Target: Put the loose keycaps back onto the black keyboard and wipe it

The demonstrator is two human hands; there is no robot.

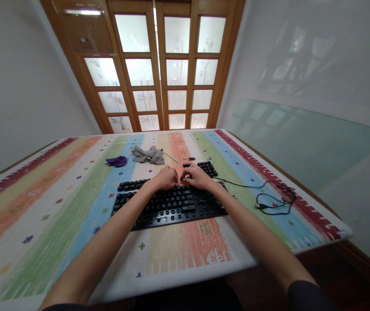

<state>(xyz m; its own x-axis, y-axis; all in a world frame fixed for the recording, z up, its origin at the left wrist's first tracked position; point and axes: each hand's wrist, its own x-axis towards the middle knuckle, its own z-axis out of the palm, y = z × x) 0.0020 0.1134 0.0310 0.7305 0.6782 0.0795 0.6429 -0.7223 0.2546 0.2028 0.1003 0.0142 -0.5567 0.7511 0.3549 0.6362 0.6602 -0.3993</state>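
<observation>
Keyboard (172,204) lies beneath left hand (167,177), grip unclear, and right hand (195,176), pinching a black piece (181,178).

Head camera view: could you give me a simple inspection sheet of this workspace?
Surface: striped tablecloth, spread flat.
Job's things: black keyboard, right part apparently bare of keycaps; separate keycap block beyond it.
Clutter: gray cloth, purple cloth, thin rod.
Grip: right hand pinches a small black piece, possibly a keycap; left hand close beside it, contents unclear.
Cables: black cable with USB plug, loosely looped on the right.
Surroundings: wooden doors with glass panes, pale walls.
</observation>
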